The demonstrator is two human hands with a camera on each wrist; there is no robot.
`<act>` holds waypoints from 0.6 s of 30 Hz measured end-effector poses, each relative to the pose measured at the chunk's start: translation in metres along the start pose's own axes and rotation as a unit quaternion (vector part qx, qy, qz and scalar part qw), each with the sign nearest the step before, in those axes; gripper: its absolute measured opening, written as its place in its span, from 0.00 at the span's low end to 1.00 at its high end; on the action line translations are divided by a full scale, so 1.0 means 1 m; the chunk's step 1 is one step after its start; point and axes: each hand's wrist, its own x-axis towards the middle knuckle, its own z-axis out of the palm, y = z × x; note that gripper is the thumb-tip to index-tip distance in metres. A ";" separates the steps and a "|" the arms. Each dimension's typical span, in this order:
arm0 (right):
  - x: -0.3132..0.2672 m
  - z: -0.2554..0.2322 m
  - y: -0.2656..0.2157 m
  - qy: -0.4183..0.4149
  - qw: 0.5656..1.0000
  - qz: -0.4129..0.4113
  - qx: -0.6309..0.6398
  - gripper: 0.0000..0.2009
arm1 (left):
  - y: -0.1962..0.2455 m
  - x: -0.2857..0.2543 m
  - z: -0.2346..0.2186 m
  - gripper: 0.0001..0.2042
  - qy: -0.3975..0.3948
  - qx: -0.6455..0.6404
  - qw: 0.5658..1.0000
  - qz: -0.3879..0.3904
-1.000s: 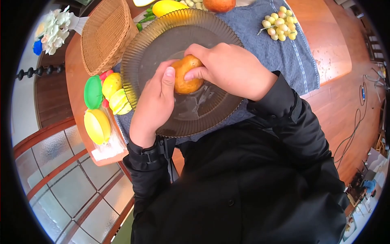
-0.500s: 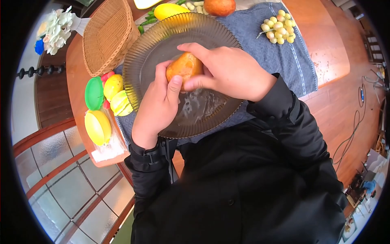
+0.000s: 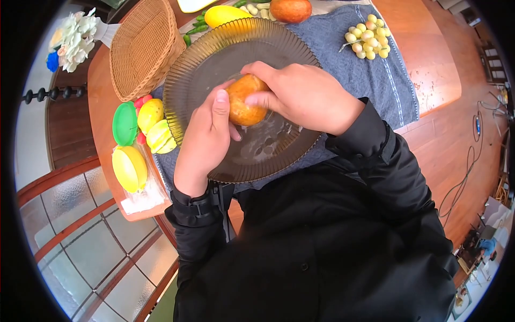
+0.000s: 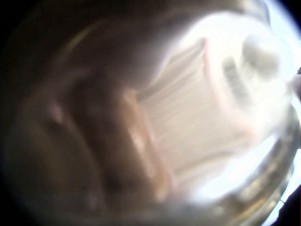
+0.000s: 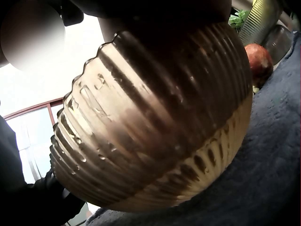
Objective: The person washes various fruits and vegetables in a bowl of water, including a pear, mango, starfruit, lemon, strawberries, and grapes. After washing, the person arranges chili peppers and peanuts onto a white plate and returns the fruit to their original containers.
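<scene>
Both hands hold an orange-brown rounded fruit [image 3: 248,110] over a large amber ribbed bowl [image 3: 185,59]. The left hand [image 3: 206,134] grips it from the left, thumb along its side. From the right, the right hand [image 3: 306,95] curls over it with the thumb across its front. Wet, shiny patches show in the bowl below the fruit. The right wrist view shows the bowl [image 5: 113,113] from the side, with drops on its ribs and a water line through the wall. The left wrist view is blurred, and the fruit cannot be made out there.
A wicker basket [image 3: 142,59] stands left of the bowl. Below it lie a green lid [image 3: 125,123], a yellow container [image 3: 130,169] and several yellow fruits. Grapes [image 3: 369,37] lie on the blue towel [image 3: 343,70] at right. Behind the bowl are a yellow fruit [image 3: 225,16] and a reddish fruit [image 3: 291,9].
The fruit turns and shifts between the hands: it moved left and tilted half a second ago, and is now back to the right. The right thumb has slid over its surface.
</scene>
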 end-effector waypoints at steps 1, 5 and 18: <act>-0.001 0.000 0.000 0.007 1.000 -0.013 0.007 0.33 | -0.001 0.000 0.000 0.35 0.000 0.000 1.000 0.000; -0.003 -0.003 -0.002 -0.021 0.999 -0.027 -0.022 0.36 | 0.000 0.000 0.000 0.36 -0.004 0.000 1.000 -0.002; -0.001 0.000 -0.005 0.003 0.999 0.033 -0.018 0.26 | 0.003 -0.001 0.002 0.35 -0.007 0.012 1.000 0.006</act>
